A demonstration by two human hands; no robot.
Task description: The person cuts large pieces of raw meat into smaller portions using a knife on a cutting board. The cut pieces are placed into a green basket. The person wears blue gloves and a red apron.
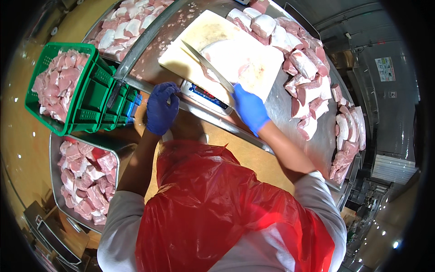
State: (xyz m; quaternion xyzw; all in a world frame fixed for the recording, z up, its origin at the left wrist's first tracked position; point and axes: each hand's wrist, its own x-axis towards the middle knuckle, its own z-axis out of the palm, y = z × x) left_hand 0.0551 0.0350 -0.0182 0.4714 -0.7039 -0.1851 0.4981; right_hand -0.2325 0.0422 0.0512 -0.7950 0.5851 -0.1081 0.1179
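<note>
My right hand point(250, 109), in a blue glove, is wrapped round the handle of a long knife point(209, 67). Its blade slants up and left across a white cutting board point(267, 77), along the near left side of a pale piece of meat point(226, 53). My left hand point(162, 108), also gloved in blue, is off the table's near edge, left of a digital scale point(205, 94). Its fingers curl in toward the thumb, and nothing shows in them. The scale's lit display lies at the board's near edge, between my hands.
Large meat pieces point(312, 90) are heaped on the right of the metal table point(283, 113). To my left, a green crate point(93, 72) of meat tops a stack of crates. Metal tubs of meat stand beyond it and nearer me point(118, 165).
</note>
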